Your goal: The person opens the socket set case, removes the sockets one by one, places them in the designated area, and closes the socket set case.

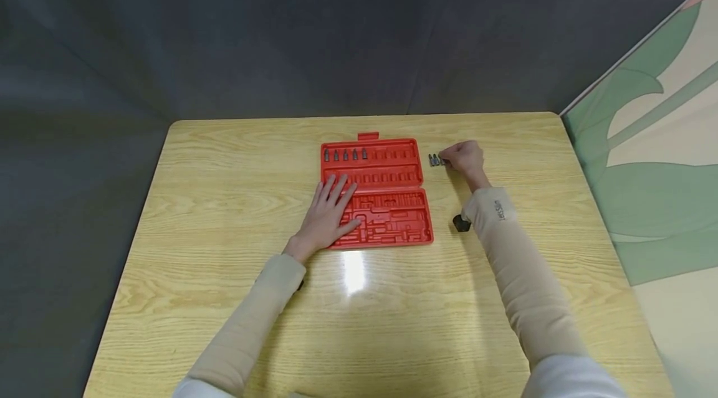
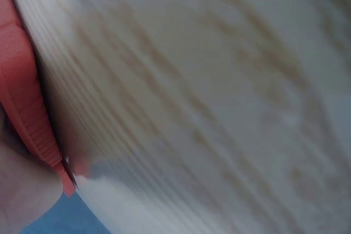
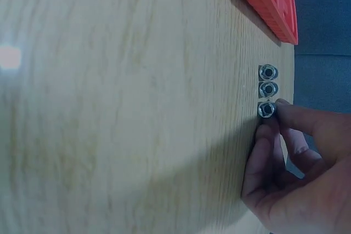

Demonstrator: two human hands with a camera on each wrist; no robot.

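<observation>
Three loose sockets [image 3: 267,89], five bits [image 1: 345,154] in one red case [image 1: 392,199].

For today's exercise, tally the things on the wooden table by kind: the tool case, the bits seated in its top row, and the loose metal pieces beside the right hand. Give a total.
Red plastic tool case: 1
Small grey metal bits seated in the case's top row: 5
Loose silver metal sockets on the table: 3, one pinched by the right hand
Total: 9

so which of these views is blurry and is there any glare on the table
Left wrist view: badly blurred, the table grain smeared, the red case edge soft. Head view: sharp, with a white glare patch in front of the case. Right wrist view: mostly in focus on the sockets, faint glare at left.
</observation>
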